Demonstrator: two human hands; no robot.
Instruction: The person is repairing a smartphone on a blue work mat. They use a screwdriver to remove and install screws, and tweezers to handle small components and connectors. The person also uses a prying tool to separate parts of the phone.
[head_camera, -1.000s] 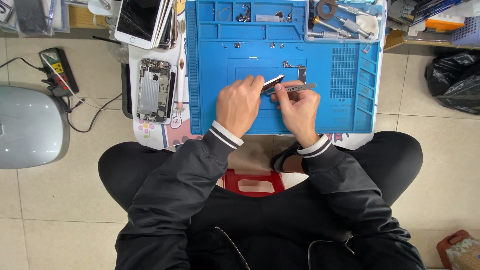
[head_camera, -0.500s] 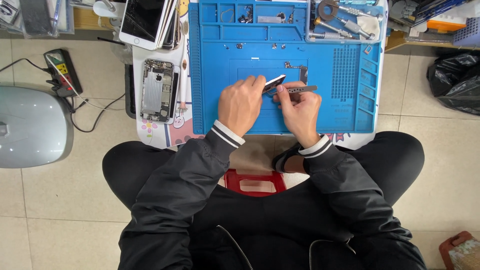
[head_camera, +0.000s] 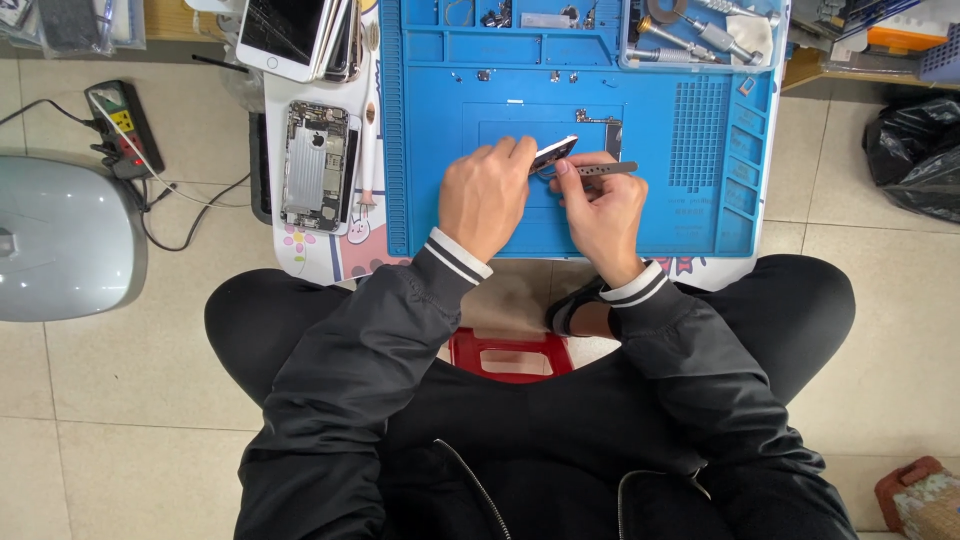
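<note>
The landmark is the blue silicone repair mat (head_camera: 690, 150) lying on the low tabletop. Both hands work over the recessed centre field of this mat.

The left hand (head_camera: 487, 195) has its fingers closed narrowly on the small dark rectangular part with a pale edge (head_camera: 553, 153) — the part is held tilted, raised off the mat surface, just above the centre field. The right hand (head_camera: 600, 205) has its fingers pinched on the slim grey metal tweezers (head_camera: 603, 169), whose shaft lies roughly level and points toward the mat's right side. The tweezer tip meets the lower edge of the dark part; whether it grips anything there cannot be told.

On the mat, small loose screws and a thin metal bracket (head_camera: 598, 121) lie just beyond the hands. The compartments along the far edge of the mat hold silver tools (head_camera: 700, 30).

Just left of the mat lies an opened silver phone chassis (head_camera: 317, 165) with its inner components exposed — beyond it, a white-framed phone screen (head_camera: 285, 35). Well left of the mat, on the tiled floor, sits a pale grey rounded appliance (head_camera: 60, 240).
</note>
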